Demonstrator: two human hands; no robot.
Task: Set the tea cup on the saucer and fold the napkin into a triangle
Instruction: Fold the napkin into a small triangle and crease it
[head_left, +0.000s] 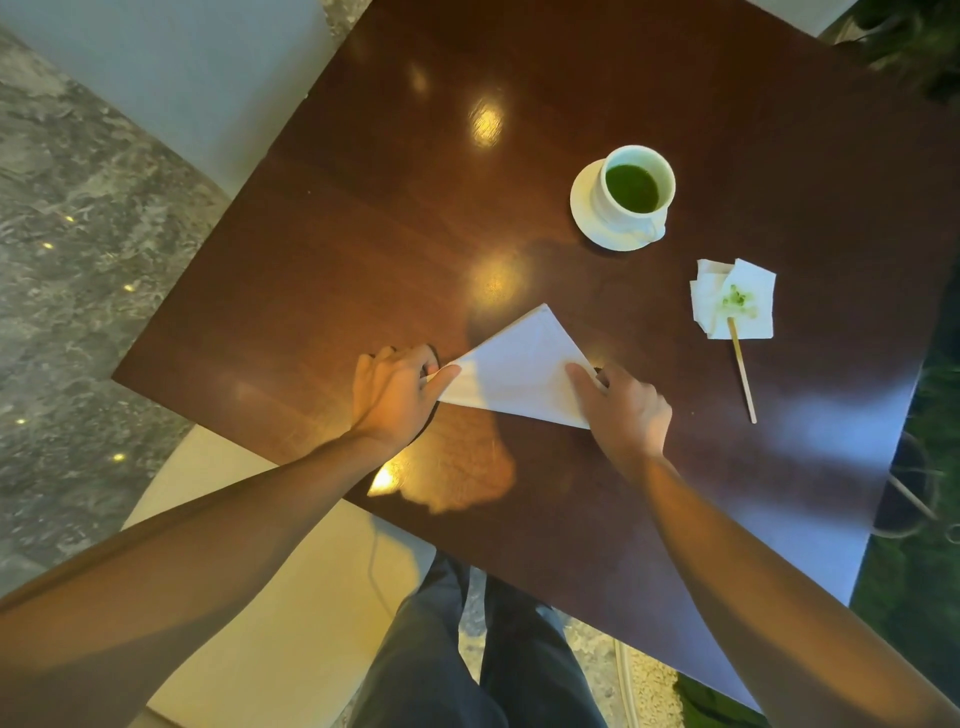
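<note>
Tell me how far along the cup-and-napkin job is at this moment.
Done: the tea cup sits on the saucer. In hand: the napkin already lies as a triangle on the table, with the left hand and the right hand pressing its two near corners. Left: at most firming the crease and letting go.

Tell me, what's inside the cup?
Green liquid fills the cup, which sits on the saucer. The liquid is not see-through, so anything below its surface is hidden.
</note>
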